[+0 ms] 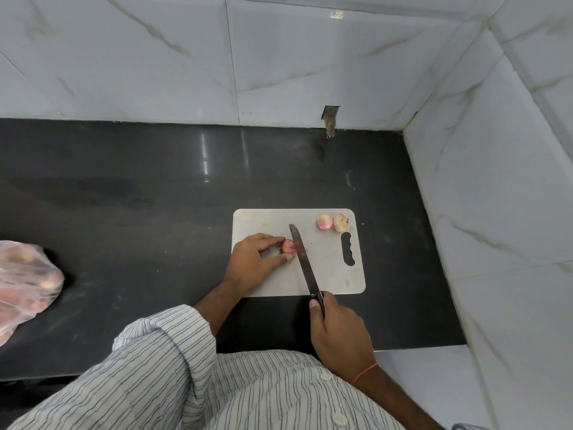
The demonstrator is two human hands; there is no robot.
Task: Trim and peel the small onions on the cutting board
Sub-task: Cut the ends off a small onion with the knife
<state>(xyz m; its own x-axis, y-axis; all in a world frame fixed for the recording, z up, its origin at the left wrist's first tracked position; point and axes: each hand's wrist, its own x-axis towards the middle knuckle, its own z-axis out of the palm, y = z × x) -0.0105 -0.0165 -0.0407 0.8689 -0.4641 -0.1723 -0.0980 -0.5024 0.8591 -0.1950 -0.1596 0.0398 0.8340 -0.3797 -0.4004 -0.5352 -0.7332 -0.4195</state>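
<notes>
The left hand is pinching a small onion between curled fingertips and thumb, holding it down on the steel cutting board near the board's left-middle area. The right hand is wrapping its fingers around the black handle of a long knife, the thumb lying along the handle's side; the blade is running diagonally across the board, its edge touching the onion's right end. Two more small onions are sitting side by side, touching, near the board's far right corner just above the handle slot: a pinkish onion on the left and a tan, papery onion on the right. The board is lying on a dark countertop that is meeting marbled white wall tiles. At the far left edge, a clear plastic bag of onions is resting on the counter, well apart from the board. A striped shirt sleeve is covering the left forearm.
</notes>
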